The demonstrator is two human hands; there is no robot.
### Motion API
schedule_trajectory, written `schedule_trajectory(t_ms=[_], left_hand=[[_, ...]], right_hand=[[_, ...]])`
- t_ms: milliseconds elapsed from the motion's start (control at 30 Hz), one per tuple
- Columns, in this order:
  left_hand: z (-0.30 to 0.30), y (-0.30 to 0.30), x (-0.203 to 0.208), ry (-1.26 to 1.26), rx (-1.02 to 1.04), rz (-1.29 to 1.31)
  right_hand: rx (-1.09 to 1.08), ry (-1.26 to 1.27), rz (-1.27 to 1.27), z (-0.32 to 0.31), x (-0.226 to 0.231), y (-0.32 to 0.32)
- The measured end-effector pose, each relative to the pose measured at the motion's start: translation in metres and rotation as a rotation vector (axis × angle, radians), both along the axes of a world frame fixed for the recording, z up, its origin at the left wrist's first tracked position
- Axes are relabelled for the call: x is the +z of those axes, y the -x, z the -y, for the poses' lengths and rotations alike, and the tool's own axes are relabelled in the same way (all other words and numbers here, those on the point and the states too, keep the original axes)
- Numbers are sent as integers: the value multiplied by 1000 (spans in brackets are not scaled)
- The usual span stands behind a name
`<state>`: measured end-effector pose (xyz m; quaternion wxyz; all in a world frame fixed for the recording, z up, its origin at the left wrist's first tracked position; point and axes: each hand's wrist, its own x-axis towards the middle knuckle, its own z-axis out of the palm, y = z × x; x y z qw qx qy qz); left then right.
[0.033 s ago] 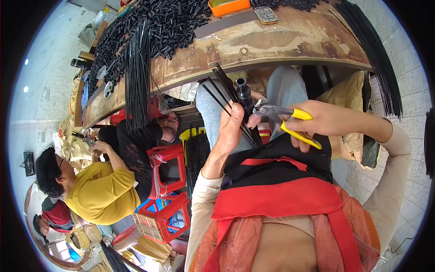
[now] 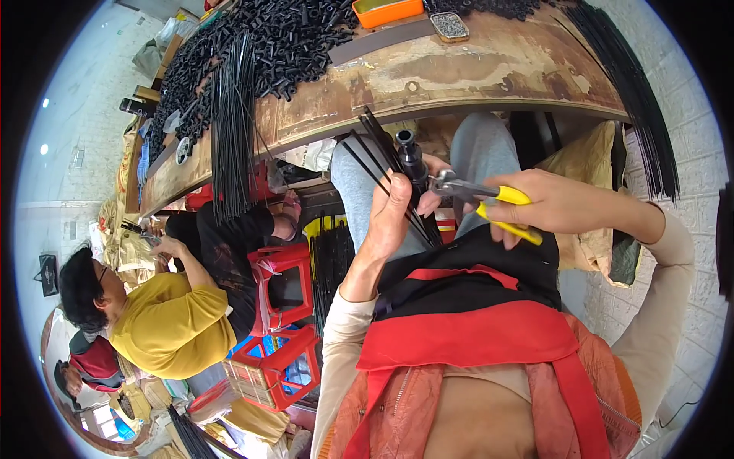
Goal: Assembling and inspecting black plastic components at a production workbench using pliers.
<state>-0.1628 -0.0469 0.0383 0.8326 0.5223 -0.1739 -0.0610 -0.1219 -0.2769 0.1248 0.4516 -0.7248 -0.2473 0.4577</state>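
My left hand [image 2: 388, 218] is closed around several thin black rods [image 2: 367, 158] and a thick black tubular piece [image 2: 411, 158] with a round opening at its top, all above my lap. Yellow-handled pliers [image 2: 508, 196] sit in my right hand [image 2: 552, 200], its fingers wrapped round both handles. The metal jaws lie beside the tubular piece, close to my left fingertips. Whether the jaws grip anything is too small to tell.
Across the front runs a worn wooden table [image 2: 489, 73], heaped at left with black tubular parts [image 2: 267, 46]. Bundles of black rods [image 2: 233, 130] hang over its edge. An orange tray [image 2: 388, 12] and a small box [image 2: 449, 27] stand on it. A person [image 2: 172, 329] sits at left by red stools [image 2: 283, 287].
The pliers and my right hand have shifted slightly to the right, and the handles look a little closer together. My left hand stays in place.
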Motion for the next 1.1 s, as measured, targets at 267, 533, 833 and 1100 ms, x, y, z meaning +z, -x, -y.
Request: schedule_trajectory(t_ms=[267, 533, 833, 1100], left_hand=[[12, -7, -2, -48, 15, -40], [-29, -34, -3, -191, 578, -104], [-135, -3, 96, 436, 777, 298], [-33, -34, 3, 934, 369, -234]], right_hand=[[190, 299, 530, 2, 53, -20], [3, 218, 828, -14, -48, -88], [335, -78, 1398, -5, -84, -58], [-439, -785, 42, 62, -45, 28]])
